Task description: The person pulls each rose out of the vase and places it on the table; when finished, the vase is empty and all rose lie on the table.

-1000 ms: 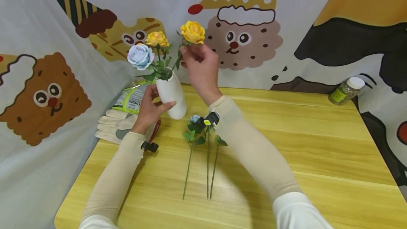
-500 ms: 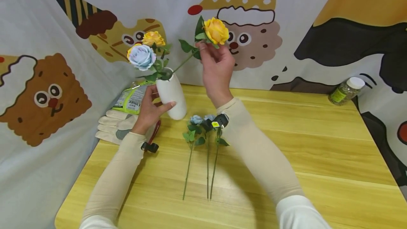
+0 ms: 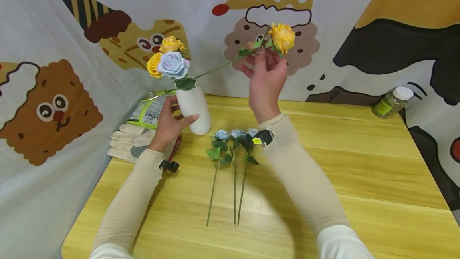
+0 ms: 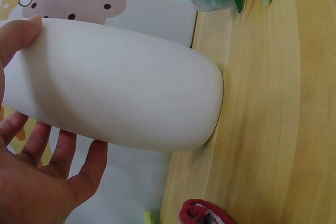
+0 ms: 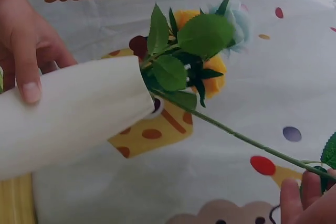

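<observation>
My left hand [image 3: 169, 125] grips the white vase [image 3: 195, 109], which stands on the table; in the left wrist view the thumb lies on one side and the fingers on the other. My right hand [image 3: 267, 77] pinches a yellow rose [image 3: 282, 38] just below its bloom. That rose's green stem [image 5: 236, 134] slants out of the vase mouth toward the right. Inside the vase stand a pale blue rose [image 3: 173, 65] and two yellow roses [image 3: 171, 44], with green leaves [image 5: 205, 35] crowding the rim.
Three pale blue roses [image 3: 235, 159] lie on the wooden table [image 3: 323, 163] in front of the vase. Work gloves [image 3: 125, 143] and a green-and-grey packet [image 3: 145, 111] sit at the left. A white-lidded jar [image 3: 391, 102] stands at the back right, before a printed cloth.
My right hand has moved rightward with the yellow rose, tilting its stem far over. The blooms in the vase have shifted and turned. My left hand stays on the vase.
</observation>
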Tool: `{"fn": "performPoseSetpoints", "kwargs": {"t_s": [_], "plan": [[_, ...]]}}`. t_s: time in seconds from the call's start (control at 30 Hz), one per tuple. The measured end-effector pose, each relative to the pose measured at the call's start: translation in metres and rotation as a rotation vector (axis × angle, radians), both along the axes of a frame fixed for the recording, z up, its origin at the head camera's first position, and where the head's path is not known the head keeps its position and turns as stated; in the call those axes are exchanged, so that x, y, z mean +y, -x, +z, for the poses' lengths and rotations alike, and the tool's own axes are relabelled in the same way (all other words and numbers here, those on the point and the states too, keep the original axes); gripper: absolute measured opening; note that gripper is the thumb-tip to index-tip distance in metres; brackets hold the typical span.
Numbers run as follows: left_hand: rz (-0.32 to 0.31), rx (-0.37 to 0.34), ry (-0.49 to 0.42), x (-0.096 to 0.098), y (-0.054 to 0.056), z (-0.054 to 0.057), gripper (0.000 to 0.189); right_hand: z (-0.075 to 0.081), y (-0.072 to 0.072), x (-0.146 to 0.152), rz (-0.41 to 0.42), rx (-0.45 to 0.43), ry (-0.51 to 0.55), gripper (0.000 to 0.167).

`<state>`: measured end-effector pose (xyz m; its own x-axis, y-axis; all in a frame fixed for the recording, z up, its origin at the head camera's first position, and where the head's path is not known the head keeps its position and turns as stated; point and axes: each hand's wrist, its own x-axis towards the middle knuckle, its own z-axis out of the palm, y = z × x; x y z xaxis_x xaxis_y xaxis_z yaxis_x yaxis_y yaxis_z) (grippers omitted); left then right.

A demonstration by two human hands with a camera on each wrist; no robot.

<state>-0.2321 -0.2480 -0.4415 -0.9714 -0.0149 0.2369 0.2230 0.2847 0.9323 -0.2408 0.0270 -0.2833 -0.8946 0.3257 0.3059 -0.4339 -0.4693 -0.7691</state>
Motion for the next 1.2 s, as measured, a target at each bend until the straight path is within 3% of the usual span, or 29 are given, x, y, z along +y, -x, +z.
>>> {"fn": "performPoseSetpoints", "kwargs": {"t_s": [0.23,0.33,0.5,0.73,1.03,1.2], "plan": [[-0.008,-0.013,-0.013,0.001,-0.002,0.003,0.076,-0.001,0.003,0.022,-0.063,0.037,0.19,0.031],[-0.009,-0.016,-0.015,0.001,-0.002,0.003,0.075,-0.005,0.003,0.034,-0.097,0.073,0.198,0.034],[-0.009,-0.012,-0.004,0.0,-0.002,0.002,0.075,-0.02,0.002,0.056,-0.123,0.099,0.128,0.031],[-0.008,-0.016,-0.012,-0.001,-0.001,0.002,0.077,-0.047,-0.004,0.085,-0.14,0.044,-0.02,0.038],[-0.014,-0.012,-0.014,0.0,-0.001,0.001,0.077,-0.067,-0.016,0.116,-0.068,-0.085,-0.151,0.043],[-0.012,-0.005,-0.017,0.0,-0.001,0.001,0.077,-0.08,-0.024,0.126,-0.007,-0.171,-0.282,0.047]]}}
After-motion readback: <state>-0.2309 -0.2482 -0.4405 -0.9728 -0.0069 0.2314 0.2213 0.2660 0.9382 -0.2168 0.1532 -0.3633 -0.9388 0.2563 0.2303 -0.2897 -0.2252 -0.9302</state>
